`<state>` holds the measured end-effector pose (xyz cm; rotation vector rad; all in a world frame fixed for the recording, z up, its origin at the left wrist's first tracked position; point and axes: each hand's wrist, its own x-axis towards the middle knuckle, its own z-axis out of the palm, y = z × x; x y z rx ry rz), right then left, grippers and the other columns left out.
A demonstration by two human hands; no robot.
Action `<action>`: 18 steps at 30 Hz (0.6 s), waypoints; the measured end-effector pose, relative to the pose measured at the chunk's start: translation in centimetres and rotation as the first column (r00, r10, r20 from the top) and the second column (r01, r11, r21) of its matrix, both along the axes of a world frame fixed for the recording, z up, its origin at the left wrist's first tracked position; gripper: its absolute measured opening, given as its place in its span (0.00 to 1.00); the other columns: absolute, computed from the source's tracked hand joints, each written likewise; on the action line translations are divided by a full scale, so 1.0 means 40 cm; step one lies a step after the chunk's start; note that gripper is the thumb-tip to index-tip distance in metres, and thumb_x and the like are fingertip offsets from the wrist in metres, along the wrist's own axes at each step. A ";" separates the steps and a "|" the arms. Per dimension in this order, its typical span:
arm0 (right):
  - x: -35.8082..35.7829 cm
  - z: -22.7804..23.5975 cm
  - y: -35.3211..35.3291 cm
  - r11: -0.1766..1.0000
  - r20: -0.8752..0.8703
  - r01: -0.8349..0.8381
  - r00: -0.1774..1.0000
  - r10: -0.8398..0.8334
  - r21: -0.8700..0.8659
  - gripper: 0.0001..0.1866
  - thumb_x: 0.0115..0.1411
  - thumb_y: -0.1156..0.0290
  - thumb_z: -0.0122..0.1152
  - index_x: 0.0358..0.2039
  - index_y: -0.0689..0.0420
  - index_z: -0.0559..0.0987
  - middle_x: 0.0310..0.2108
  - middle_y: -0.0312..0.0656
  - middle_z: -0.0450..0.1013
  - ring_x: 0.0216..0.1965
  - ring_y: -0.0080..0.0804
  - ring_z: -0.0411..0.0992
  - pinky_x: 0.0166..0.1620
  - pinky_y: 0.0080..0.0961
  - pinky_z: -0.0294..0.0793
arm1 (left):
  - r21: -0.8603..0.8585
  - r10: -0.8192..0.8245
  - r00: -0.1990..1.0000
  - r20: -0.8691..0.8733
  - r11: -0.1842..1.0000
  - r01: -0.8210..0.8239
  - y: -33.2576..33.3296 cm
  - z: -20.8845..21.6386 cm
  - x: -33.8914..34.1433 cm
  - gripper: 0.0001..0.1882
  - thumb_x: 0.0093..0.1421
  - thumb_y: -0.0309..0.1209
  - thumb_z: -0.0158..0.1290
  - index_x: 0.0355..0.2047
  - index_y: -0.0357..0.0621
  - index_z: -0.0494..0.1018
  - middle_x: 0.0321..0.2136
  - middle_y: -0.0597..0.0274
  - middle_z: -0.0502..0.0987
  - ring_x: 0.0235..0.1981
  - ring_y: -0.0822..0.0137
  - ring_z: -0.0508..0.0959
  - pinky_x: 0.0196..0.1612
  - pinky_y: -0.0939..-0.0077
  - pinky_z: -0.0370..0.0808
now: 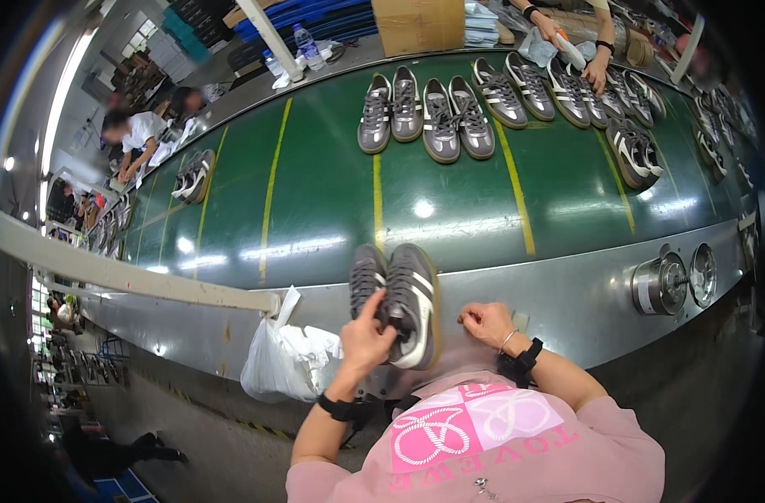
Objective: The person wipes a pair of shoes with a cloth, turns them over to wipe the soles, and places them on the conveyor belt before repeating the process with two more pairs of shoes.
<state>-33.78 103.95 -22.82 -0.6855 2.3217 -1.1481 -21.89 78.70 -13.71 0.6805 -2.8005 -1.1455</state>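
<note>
A pair of dark grey sneakers (413, 295) with white stripes and gum soles stands over the near metal edge of the conveyor, toes toward the green belt. My left hand (367, 339) grips the pair at the heel openings, its index finger stretched along a tongue. To the right of the shoes, my right hand (485, 324) is closed, fingertips curled together, above the metal ledge. Whether anything small sits in those fingers is hidden. Close to that wrist lies a small beige piece (521, 322).
More sneakers (440, 120) stand in pairs on the green belt (315, 193). Across it, another person's hands (599, 74) handle shoes. A white bag (286, 360) hangs below a white rail (131, 272) at left. A round metal container (661, 285) sits on the right ledge.
</note>
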 end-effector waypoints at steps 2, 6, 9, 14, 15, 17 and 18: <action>-0.001 0.001 -0.003 1.000 0.026 0.012 1.000 -0.012 -0.001 0.12 0.60 0.62 0.56 0.30 0.52 0.85 0.23 0.43 0.80 0.25 0.41 0.79 0.31 0.33 0.77 | 0.051 0.025 0.998 -0.050 0.998 -0.023 -0.067 0.030 -0.039 0.35 0.49 0.28 0.58 0.61 0.56 0.72 0.13 0.63 0.73 0.15 0.66 0.74 0.24 0.71 0.73; -0.027 -0.011 0.011 1.000 0.263 0.004 0.965 0.001 -0.017 0.12 0.63 0.63 0.55 0.33 0.52 0.85 0.21 0.39 0.80 0.23 0.32 0.79 0.30 0.28 0.78 | 0.129 0.125 0.972 -0.198 0.987 -0.100 -0.218 0.074 -0.194 0.35 0.49 0.23 0.56 0.61 0.54 0.73 0.13 0.74 0.63 0.16 0.80 0.64 0.23 0.80 0.66; -0.092 -0.009 0.017 0.997 0.477 -0.020 0.877 0.055 -0.077 0.12 0.67 0.65 0.54 0.39 0.56 0.84 0.23 0.37 0.80 0.21 0.23 0.77 0.28 0.22 0.76 | 0.116 0.134 0.886 -0.444 0.989 -0.092 -0.401 0.067 -0.371 0.32 0.49 0.24 0.57 0.58 0.53 0.74 0.18 0.73 0.69 0.19 0.80 0.68 0.26 0.81 0.68; -0.331 0.046 -0.053 0.972 0.401 0.129 0.915 -0.041 -0.195 0.13 0.68 0.67 0.54 0.41 0.60 0.84 0.25 0.37 0.79 0.22 0.18 0.74 0.28 0.19 0.75 | -0.327 0.289 0.823 -0.489 0.814 -0.480 -0.756 0.129 -0.661 0.30 0.59 0.33 0.58 0.62 0.51 0.67 0.30 0.61 0.84 0.33 0.59 0.84 0.41 0.62 0.78; -0.411 0.039 -0.065 0.963 0.299 0.152 0.951 -0.081 -0.224 0.13 0.68 0.66 0.54 0.41 0.60 0.84 0.25 0.37 0.79 0.22 0.18 0.74 0.28 0.20 0.75 | -0.344 0.338 0.802 -0.492 0.771 -0.536 -0.762 0.121 -0.734 0.28 0.60 0.35 0.56 0.61 0.49 0.68 0.31 0.60 0.84 0.35 0.57 0.84 0.42 0.60 0.78; -0.580 0.050 -0.094 0.960 0.065 0.254 0.966 -0.248 -0.113 0.14 0.67 0.63 0.56 0.39 0.59 0.83 0.25 0.39 0.80 0.23 0.22 0.75 0.30 0.24 0.75 | -0.374 0.240 0.863 -0.444 0.826 -0.422 -0.668 0.096 -0.877 0.28 0.60 0.41 0.58 0.60 0.51 0.69 0.32 0.59 0.85 0.36 0.55 0.84 0.43 0.59 0.78; -0.663 0.059 -0.126 0.937 -0.089 0.296 0.944 -0.317 -0.186 0.14 0.67 0.63 0.57 0.39 0.60 0.83 0.25 0.43 0.79 0.26 0.26 0.76 0.33 0.28 0.76 | -0.368 0.154 0.911 -0.383 0.879 -0.304 -0.639 0.083 -0.937 0.30 0.59 0.44 0.60 0.60 0.53 0.69 0.34 0.55 0.85 0.38 0.52 0.84 0.43 0.58 0.78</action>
